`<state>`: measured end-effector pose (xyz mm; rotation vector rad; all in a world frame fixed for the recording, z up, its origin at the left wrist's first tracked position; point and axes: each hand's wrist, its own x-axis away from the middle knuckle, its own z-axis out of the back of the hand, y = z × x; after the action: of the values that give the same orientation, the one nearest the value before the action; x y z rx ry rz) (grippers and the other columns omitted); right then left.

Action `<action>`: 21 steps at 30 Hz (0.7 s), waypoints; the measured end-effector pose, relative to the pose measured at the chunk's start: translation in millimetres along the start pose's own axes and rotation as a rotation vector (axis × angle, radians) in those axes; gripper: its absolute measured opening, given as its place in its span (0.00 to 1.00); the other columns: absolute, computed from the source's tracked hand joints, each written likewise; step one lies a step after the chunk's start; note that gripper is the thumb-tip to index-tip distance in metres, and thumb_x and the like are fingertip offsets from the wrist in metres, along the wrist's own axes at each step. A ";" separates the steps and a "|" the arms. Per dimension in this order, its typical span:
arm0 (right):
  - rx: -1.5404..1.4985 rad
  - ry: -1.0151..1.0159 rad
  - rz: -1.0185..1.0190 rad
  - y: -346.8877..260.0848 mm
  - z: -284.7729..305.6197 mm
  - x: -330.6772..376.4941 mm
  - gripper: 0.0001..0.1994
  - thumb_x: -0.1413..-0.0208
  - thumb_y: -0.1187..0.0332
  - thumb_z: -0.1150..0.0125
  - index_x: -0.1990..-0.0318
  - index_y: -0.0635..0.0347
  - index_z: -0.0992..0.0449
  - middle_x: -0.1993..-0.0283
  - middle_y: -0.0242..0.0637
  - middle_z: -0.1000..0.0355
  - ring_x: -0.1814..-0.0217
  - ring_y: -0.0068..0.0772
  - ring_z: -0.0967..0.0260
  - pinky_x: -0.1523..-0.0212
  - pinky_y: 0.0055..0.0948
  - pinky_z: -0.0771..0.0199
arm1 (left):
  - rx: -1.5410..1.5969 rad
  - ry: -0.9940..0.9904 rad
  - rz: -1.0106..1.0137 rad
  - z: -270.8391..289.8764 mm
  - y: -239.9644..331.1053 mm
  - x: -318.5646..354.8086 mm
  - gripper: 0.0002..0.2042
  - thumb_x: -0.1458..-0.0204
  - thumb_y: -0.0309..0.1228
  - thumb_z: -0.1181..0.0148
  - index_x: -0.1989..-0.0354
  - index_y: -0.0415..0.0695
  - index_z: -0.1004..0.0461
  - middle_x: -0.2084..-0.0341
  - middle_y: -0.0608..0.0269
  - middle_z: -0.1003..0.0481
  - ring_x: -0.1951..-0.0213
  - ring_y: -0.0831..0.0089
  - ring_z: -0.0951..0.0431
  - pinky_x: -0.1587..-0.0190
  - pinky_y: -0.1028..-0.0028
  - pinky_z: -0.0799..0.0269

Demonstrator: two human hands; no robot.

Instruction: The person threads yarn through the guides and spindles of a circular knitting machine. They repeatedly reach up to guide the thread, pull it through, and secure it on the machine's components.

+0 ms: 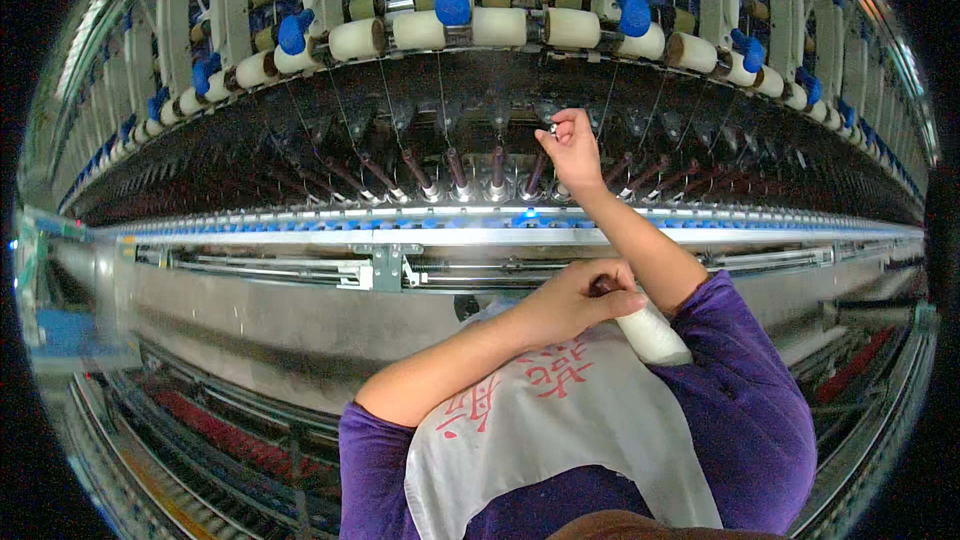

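Note:
My left hand [585, 300] is wrapped round the dark brown end of a yarn bobbin [655, 333]. The bobbin's white wound yarn lies tilted across my apron and points toward my right sleeve. Farther forward, my right hand [573, 152] is raised over the row of spindles with thumb and fingers closed together. A small shiny spot shows at its fingertips; what they pinch, if anything, is too small to make out. Just below and left of that hand stands a dark brown bobbin tube [537, 168] on its spindle. Beside it is another brown tube [498, 167].
White rollers [499, 27] with blue knobs [453, 2] between them run along the top of the spinning machine. Thin yarns hang down toward the tubes. In front of the spindles runs a pale metal rail [270, 237], with a lit blue lamp [531, 213] above it.

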<state>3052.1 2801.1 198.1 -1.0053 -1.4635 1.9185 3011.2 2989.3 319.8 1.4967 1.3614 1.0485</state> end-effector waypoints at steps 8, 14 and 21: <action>0.591 -0.032 0.081 -40.2 2.9 10.9 0.12 0.59 0.79 0.42 0.66 0.60 0.36 0.77 0.38 0.40 0.78 0.37 0.39 0.74 0.31 0.36 | 0.008 -0.127 0.014 46.8 12.4 37.6 0.09 0.47 0.35 0.45 0.73 0.43 0.30 0.78 0.73 0.34 0.74 0.85 0.35 0.72 0.83 0.41; 0.748 0.028 0.381 -44.6 2.9 16.1 0.12 0.59 0.79 0.42 0.67 0.61 0.36 0.69 0.39 0.37 0.72 0.36 0.35 0.71 0.31 0.34 | -0.144 0.323 -0.049 123.7 -9.1 67.5 0.08 0.50 0.32 0.43 0.74 0.40 0.30 0.77 0.69 0.29 0.72 0.81 0.33 0.68 0.79 0.36; 0.783 0.104 0.417 -49.5 -4.4 25.3 0.10 0.58 0.78 0.42 0.67 0.60 0.34 0.68 0.39 0.36 0.66 0.41 0.34 0.65 0.34 0.32 | -1.012 0.546 0.147 216.3 -123.6 138.7 0.11 0.54 0.36 0.42 0.75 0.42 0.33 0.84 0.53 0.28 0.78 0.53 0.26 0.76 0.62 0.33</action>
<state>3039.2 2837.0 238.8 -1.0307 -0.3553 2.3774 3188.9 3125.4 143.2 0.5623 0.7873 1.9442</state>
